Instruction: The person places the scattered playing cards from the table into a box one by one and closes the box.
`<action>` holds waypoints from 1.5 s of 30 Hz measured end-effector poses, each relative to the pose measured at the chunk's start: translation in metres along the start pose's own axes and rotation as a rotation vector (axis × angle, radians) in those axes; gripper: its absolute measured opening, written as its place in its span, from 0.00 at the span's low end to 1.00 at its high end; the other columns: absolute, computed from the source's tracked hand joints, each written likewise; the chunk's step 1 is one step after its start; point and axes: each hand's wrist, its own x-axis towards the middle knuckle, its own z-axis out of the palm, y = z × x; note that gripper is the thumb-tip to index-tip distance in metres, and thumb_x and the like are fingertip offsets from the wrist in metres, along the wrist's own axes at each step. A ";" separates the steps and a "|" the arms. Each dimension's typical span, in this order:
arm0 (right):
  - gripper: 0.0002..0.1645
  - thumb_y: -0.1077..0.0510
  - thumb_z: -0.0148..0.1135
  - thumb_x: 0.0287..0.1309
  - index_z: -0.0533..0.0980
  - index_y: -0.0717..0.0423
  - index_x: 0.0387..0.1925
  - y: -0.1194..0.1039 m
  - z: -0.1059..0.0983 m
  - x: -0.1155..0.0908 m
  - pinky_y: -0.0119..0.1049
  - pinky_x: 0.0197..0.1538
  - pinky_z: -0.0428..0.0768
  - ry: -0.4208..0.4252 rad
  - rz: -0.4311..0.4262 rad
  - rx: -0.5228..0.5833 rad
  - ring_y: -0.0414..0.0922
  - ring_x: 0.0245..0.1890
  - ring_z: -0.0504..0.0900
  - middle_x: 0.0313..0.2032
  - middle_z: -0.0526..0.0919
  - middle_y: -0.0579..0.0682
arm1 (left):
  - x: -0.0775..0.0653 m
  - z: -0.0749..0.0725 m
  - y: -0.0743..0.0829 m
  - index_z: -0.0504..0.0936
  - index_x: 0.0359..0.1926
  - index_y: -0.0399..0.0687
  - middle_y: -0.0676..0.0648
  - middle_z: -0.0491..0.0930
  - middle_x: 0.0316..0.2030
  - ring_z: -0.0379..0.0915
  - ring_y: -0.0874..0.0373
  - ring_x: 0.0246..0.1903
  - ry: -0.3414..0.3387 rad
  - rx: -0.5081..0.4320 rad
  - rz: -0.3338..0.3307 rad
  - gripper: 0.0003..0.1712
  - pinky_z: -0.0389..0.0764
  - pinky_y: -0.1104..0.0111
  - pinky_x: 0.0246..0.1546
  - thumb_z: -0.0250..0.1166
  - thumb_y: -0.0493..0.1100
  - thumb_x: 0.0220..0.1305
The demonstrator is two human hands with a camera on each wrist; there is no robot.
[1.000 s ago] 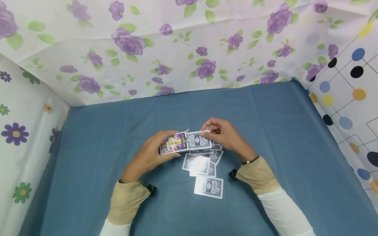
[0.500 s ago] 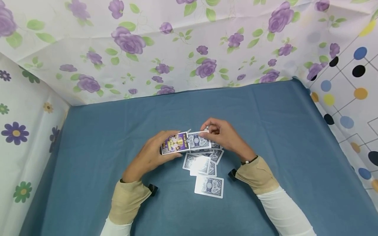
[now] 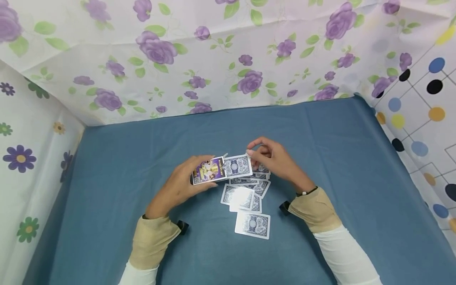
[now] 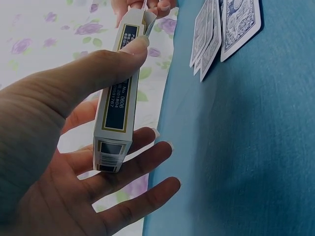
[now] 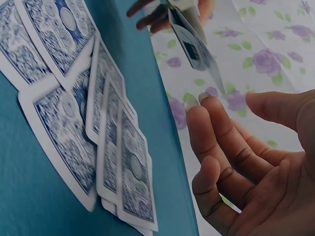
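My left hand (image 3: 178,182) grips a purple and white playing-card box (image 3: 209,171), thumb along one narrow side and fingers round the other, as the left wrist view shows. From the box's opened end sticks a blue-backed playing card (image 3: 236,166), more than half of it out. My right hand (image 3: 272,160) is at that card's outer end. In the right wrist view its thumb (image 5: 275,109) and fingertips stand apart on either side of the card's edge (image 5: 216,81), with a gap showing. Whether more cards lie in the box is hidden.
Several loose cards (image 3: 261,188) lie overlapping, backs up, on the blue cloth (image 3: 160,138) below the hands. One card (image 3: 252,225) lies nearer the person, apart from the others. A flowered sheet (image 3: 213,59) hangs behind, with patterned sheets at both sides.
My right hand has let go of the protruding card's end and shifted slightly right, its thumb and fingers spreading. The box in my left hand has moved slightly up and left.
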 end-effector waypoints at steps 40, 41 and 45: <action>0.09 0.60 0.60 0.67 0.77 0.64 0.35 0.001 0.011 -0.002 0.52 0.33 0.79 -0.138 -0.014 -0.013 0.60 0.27 0.81 0.27 0.82 0.61 | 0.002 0.007 0.003 0.73 0.67 0.58 0.55 0.75 0.57 0.70 0.59 0.45 -0.030 0.008 0.004 0.40 0.72 0.60 0.46 0.73 0.58 0.53; 0.09 0.60 0.60 0.67 0.77 0.64 0.35 0.001 0.011 -0.002 0.52 0.33 0.79 -0.140 -0.016 -0.012 0.60 0.27 0.81 0.27 0.82 0.61 | 0.002 0.007 0.003 0.73 0.67 0.57 0.55 0.75 0.56 0.70 0.59 0.45 -0.030 0.011 0.006 0.40 0.72 0.60 0.45 0.73 0.59 0.53; 0.12 0.59 0.58 0.68 0.77 0.67 0.36 0.002 0.010 -0.001 0.53 0.34 0.80 -0.152 -0.020 -0.016 0.59 0.27 0.82 0.27 0.82 0.60 | 0.002 0.006 0.001 0.72 0.67 0.58 0.53 0.76 0.56 0.70 0.58 0.44 -0.026 -0.002 0.009 0.41 0.72 0.60 0.45 0.73 0.60 0.53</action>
